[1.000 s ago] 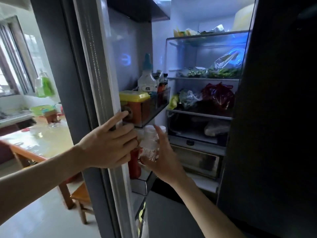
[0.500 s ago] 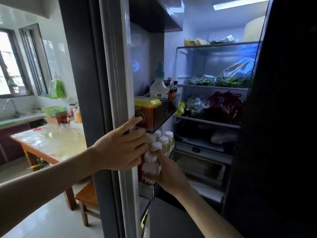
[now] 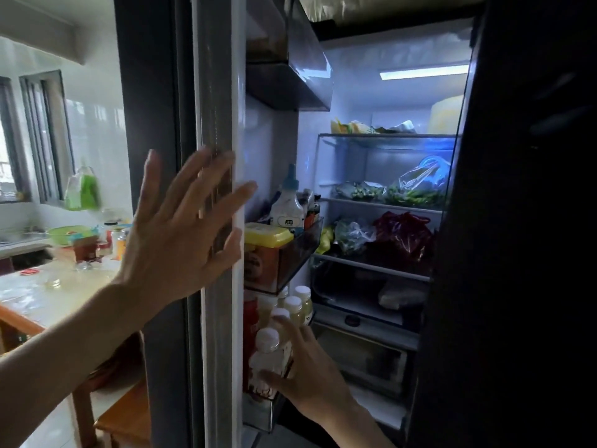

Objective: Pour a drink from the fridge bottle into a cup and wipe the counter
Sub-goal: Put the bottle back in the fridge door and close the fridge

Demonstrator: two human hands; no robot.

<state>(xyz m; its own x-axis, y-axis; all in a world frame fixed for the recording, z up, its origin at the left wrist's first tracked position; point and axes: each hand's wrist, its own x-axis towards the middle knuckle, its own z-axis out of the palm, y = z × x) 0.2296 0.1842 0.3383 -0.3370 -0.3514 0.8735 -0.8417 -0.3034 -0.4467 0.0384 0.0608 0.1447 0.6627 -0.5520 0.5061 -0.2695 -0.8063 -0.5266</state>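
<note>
Kitchen daylight falls beside the open fridge door (image 3: 213,221), where the left hand (image 3: 174,234), curled on its edge a moment ago, now spreads flat, while the right hand (image 3: 310,379) fingers grip the white-capped bottle (image 3: 266,357) in the lower door rack, seemingly ready to lift it out.

A single head-worn camera looks forward and slightly down from close in front of an open fridge (image 3: 384,163), near enough that the door edge (image 3: 216,124) fills the middle of the view from 12 to 6 o'clock. The lit shelves (image 3: 381,206) sit toward 2 o'clock, the kitchen table (image 3: 38,295) toward 9 o'clock. With only one view, no part of the scene is shared.
</note>
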